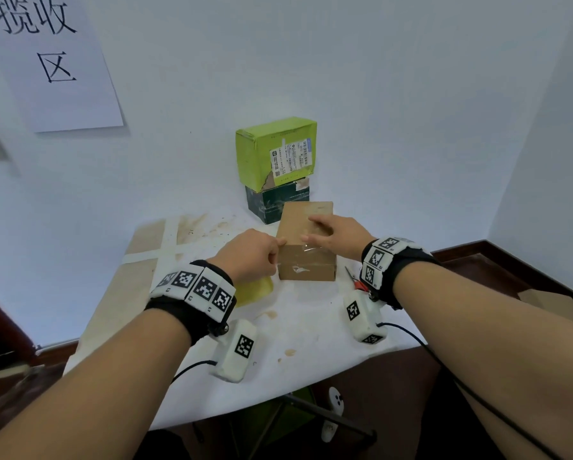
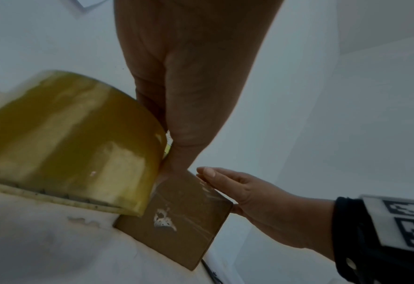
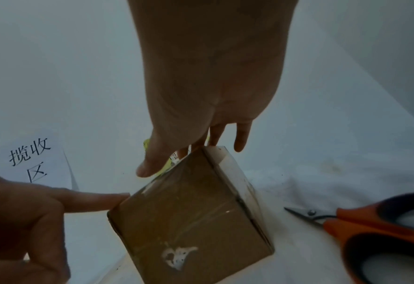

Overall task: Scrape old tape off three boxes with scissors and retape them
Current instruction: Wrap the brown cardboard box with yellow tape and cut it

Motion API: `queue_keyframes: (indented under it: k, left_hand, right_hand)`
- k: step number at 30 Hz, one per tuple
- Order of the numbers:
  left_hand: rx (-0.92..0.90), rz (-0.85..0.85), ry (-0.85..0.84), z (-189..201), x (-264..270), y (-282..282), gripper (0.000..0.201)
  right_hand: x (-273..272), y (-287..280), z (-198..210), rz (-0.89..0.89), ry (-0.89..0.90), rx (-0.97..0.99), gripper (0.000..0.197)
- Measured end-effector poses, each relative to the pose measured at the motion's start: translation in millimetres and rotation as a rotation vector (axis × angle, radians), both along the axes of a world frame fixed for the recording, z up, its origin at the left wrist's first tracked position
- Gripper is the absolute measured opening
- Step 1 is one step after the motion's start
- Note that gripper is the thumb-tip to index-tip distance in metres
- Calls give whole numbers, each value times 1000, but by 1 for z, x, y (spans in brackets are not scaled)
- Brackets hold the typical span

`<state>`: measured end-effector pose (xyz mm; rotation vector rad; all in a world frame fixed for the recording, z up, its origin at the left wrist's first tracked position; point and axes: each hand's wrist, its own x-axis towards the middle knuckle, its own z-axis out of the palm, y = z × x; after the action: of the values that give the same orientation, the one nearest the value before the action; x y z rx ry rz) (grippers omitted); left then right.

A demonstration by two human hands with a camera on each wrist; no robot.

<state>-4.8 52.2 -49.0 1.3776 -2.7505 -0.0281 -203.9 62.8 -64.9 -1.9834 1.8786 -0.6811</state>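
Note:
A small brown cardboard box (image 1: 306,270) stands in the middle of the table, with a clear tape strip over its top front edge and a torn white patch on its front face. My right hand (image 1: 336,232) lies flat on the box top, fingers straight. My left hand (image 1: 262,257) is at the box's upper left corner; its index finger (image 3: 96,199) presses the edge, the other fingers curled. A yellowish tape roll (image 1: 257,288) lies on the table under that hand. Orange-handled scissors (image 1: 356,282) lie right of the box, with no hand on them.
A green box (image 1: 275,151) sits on a dark box (image 1: 272,202) against the wall behind. A flat brown parcel (image 1: 145,247) covers the table's left part. The white table cover (image 1: 311,327) ends at a near edge. A paper sign (image 1: 53,61) hangs on the wall.

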Motion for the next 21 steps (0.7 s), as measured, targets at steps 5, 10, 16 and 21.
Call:
queue_keyframes:
  k: [5,10,16,21]
  left_hand:
    - [-32,-1,12,-5,-2,-4,11]
    - [-36,-11,47,-7,1,-6,13]
    - [-25,-11,76,-8,1,-4,16]
    - [1,10,86,-8,1,-2,14]
  right_hand:
    - [-5,-2,-6,1,70,-71,57]
    - [-10,-4,-11,17,136,-59,62]
    - [-10,-3,-13,11,116,-53,61]
    - [-9,-5,-15,4,142,-18,64]
